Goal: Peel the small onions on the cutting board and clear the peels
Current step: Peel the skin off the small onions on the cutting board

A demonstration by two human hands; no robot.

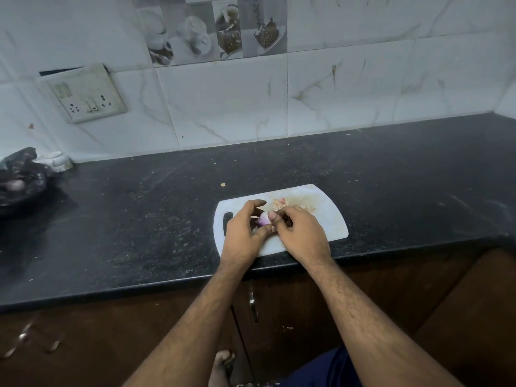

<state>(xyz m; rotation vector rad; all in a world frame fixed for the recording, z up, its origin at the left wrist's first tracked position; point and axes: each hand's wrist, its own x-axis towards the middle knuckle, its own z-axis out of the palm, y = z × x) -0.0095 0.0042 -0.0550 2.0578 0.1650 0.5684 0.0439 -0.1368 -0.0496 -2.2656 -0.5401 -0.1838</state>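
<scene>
Black counter (279, 169) is carrying everything; the white cutting board (321, 216) is sitting near its front edge, close to the body, likely so both forearms can work over it without reaching. Handle slot is pointing to 9 o'clock.

Black bag (19, 180) is lying far off at 9 o'clock by the wall, well apart from the board; looks like onion stock or waste, can't tell which.

Left hand (243, 233) is gripping the small onion (264, 220) over the board's left half, fingers curled round it, index raised; it's acting as the clamp.

Right hand (298, 233) is pinching at the onion's right side, thumb pressed on it, fingers narrow, probably pulling skin.

Loose peels (279, 203) are piling at 12 o'clock of the hands, kept on the board, presumably for one sweep later. Peeling step is underway, clearing not yet started.
</scene>
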